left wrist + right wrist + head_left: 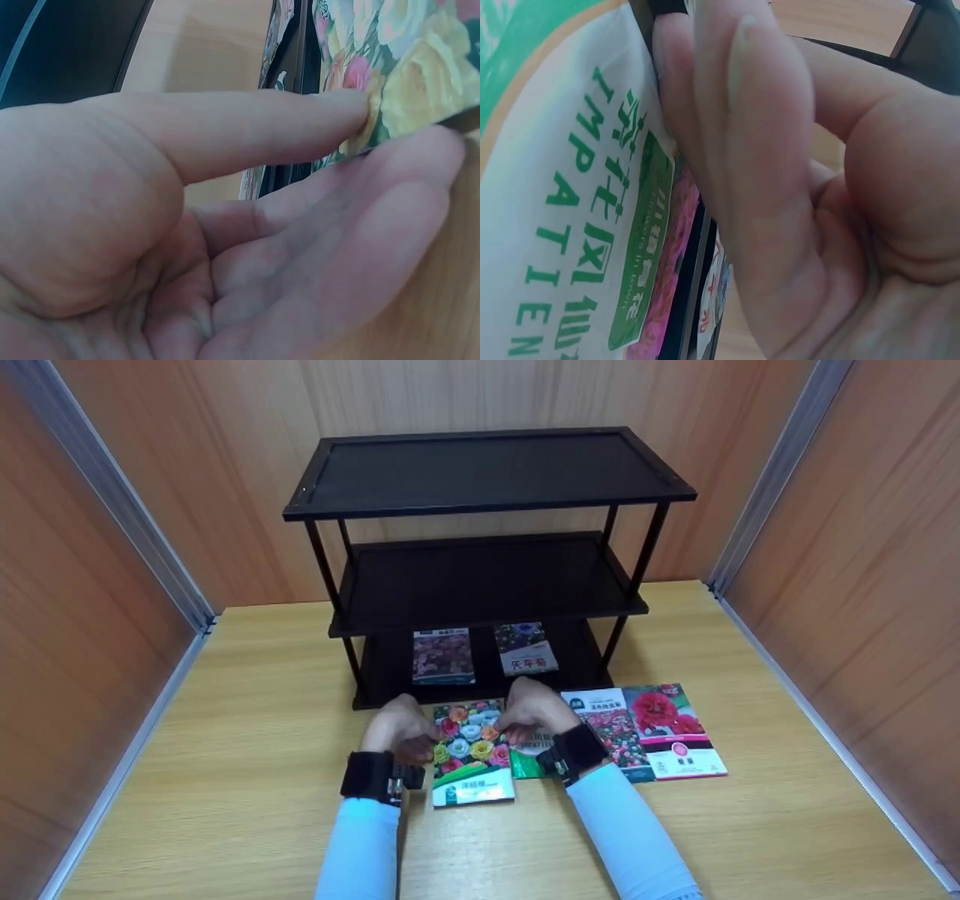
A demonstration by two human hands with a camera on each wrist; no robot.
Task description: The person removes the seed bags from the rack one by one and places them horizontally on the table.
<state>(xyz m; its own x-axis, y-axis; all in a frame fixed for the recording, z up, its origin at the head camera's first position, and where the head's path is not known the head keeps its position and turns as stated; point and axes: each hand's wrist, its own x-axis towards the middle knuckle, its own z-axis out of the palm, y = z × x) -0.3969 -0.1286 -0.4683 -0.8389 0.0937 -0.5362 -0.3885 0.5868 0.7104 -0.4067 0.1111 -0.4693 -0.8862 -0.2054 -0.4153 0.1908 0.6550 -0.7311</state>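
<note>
A flower seed packet (472,750) with multicoloured blooms and a white-and-green lower band is held between both hands in the head view. My left hand (403,727) pinches its left edge, thumb on the printed face (427,75) and fingers beneath, as the left wrist view shows. At the opposite edge, my right hand (536,710) grips the packet; its fingertips are partly hidden in the right wrist view. Under the right hand and wrist lies a green-and-white impatiens packet (547,195), largely covered in the head view.
A black three-tier shelf (487,577) stands behind the hands. On its bottom tier lie a pinkish flower packet (442,656) and a blue-flower packet (526,649). Two more packets, one pink-flowered (611,727) and one red-flowered (675,731), lie to the right. Wooden walls surround the table.
</note>
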